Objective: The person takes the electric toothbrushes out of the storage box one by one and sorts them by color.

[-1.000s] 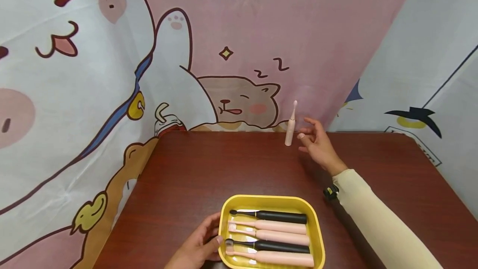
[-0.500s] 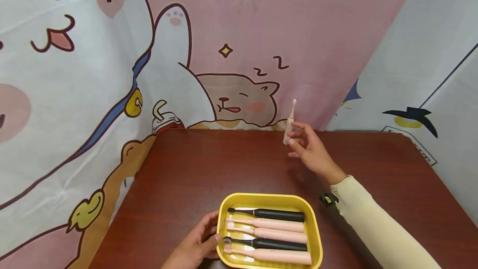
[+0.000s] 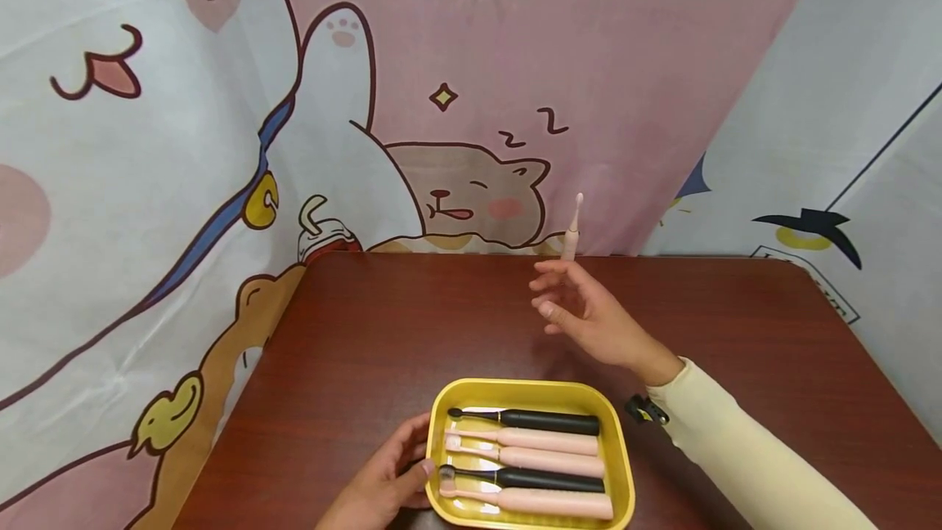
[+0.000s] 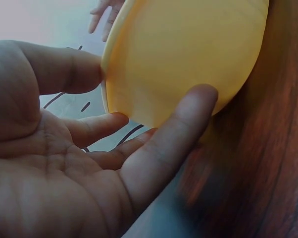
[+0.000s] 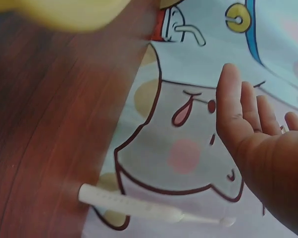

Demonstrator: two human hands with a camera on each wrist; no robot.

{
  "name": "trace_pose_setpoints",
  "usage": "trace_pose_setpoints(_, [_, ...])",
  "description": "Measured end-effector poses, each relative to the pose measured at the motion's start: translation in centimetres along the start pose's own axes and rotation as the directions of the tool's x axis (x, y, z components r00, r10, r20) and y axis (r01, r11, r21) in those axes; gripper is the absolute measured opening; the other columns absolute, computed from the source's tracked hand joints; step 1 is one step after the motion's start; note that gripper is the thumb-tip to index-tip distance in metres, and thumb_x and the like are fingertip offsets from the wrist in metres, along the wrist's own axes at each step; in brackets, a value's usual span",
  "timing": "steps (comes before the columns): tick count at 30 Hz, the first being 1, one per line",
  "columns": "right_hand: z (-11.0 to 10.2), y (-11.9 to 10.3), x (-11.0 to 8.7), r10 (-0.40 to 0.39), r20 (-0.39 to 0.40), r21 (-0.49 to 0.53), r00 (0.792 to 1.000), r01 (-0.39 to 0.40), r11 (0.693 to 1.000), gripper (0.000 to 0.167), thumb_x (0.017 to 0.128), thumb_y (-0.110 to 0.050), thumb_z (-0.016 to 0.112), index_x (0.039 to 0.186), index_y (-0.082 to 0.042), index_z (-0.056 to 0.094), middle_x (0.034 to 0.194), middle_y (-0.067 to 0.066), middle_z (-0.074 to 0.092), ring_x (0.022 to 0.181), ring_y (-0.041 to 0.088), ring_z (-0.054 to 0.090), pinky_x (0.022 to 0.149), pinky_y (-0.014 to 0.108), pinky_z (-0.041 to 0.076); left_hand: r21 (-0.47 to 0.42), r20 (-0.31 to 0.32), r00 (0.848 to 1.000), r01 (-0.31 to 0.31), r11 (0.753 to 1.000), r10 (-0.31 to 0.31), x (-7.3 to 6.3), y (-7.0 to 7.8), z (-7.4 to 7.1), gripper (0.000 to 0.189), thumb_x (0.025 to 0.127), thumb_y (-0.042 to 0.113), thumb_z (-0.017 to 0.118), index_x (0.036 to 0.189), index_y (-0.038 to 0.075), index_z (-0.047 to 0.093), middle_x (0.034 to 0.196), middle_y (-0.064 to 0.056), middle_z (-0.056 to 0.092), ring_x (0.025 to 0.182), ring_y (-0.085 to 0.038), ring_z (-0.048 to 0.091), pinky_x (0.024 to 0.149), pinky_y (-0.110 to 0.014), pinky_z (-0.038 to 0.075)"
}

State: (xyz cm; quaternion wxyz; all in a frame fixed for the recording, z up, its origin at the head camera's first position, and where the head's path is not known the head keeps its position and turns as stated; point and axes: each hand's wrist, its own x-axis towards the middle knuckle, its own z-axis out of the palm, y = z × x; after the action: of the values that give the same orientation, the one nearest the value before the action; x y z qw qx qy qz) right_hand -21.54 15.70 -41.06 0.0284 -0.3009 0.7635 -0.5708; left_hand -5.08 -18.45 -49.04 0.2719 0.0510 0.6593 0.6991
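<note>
My left hand point(image 3: 384, 474) holds the left side of a yellow tray point(image 3: 624, 452). In the left wrist view the thumb point(image 4: 70, 69) meets the tray's rim and a finger point(image 4: 159, 144) lies along its outer wall. Inside lie electric toothbrushes side by side: two black ones, including the black toothbrush point(image 3: 548, 422), and three pink ones, such as the pink toothbrush point(image 3: 555, 502). Another pink electric toothbrush point(image 3: 570, 245) stands upright near the table's far edge. My right hand point(image 3: 599, 321) hovers in front of it, fingers loose with nothing in them, hiding its base in the head view.
The dark reddish-brown wooden table point(image 3: 368, 334) ends at a printed cartoon cloth point(image 3: 625, 64) hanging behind and to the left. A small black device point(image 3: 648, 410) sits at my right wrist, beside the cream sleeve point(image 3: 743, 440).
My right hand has passed leftward across the standing toothbrush and come back nearer to me. That toothbrush still stands; the left hand keeps its place on the tray.
</note>
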Motion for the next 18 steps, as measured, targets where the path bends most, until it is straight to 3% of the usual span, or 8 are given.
trace_pose_setpoints(8, [1.5, -1.6, -1.0, -0.05, 0.129, -0.044, 0.99, 0.056, 0.997, 0.052, 0.102, -0.007, 0.069, 0.15, -0.016, 0.049, 0.135, 0.011, 0.063, 0.112, 0.024, 0.068, 0.077, 0.037, 0.065, -0.015, 0.008, 1.0, -0.006, 1.0, 0.006, 0.1, 0.0, -0.2, 0.063, 0.112, 0.019, 0.055, 0.165, 0.004, 0.025, 0.16, -0.031, 0.04, 0.129, -0.031, 0.06, 0.088, -0.043, 0.063])
trace_pose_setpoints(14, [2.7, -2.8, -1.8, 0.0, 0.229, -0.072, 0.973, 0.016, 0.997, 0.055, 0.103, -0.011, 0.071, 0.152, -0.025, 0.049, 0.136, 0.004, 0.063, 0.112, 0.022, 0.067, 0.078, 0.035, 0.064, -0.008, -0.004, 1.0, 0.01, 1.0, -0.01, 0.1, 0.1, -0.1, 0.064, 0.111, 0.02, 0.057, 0.164, 0.005, 0.026, 0.158, -0.029, 0.044, 0.127, -0.03, 0.061, 0.087, -0.042, 0.064])
trace_pose_setpoints(18, [3.4, -3.4, -2.3, 0.035, 0.306, -0.065, 0.951, -0.016, 0.998, 0.054, 0.104, -0.02, 0.07, 0.153, -0.029, 0.049, 0.137, 0.002, 0.063, 0.115, 0.026, 0.066, 0.08, 0.036, 0.064, -0.006, -0.01, 1.0, 0.019, 1.0, -0.019, 0.1, 0.0, -0.1, 0.064, 0.111, 0.021, 0.057, 0.164, 0.004, 0.025, 0.159, -0.029, 0.042, 0.129, -0.031, 0.06, 0.088, -0.044, 0.063])
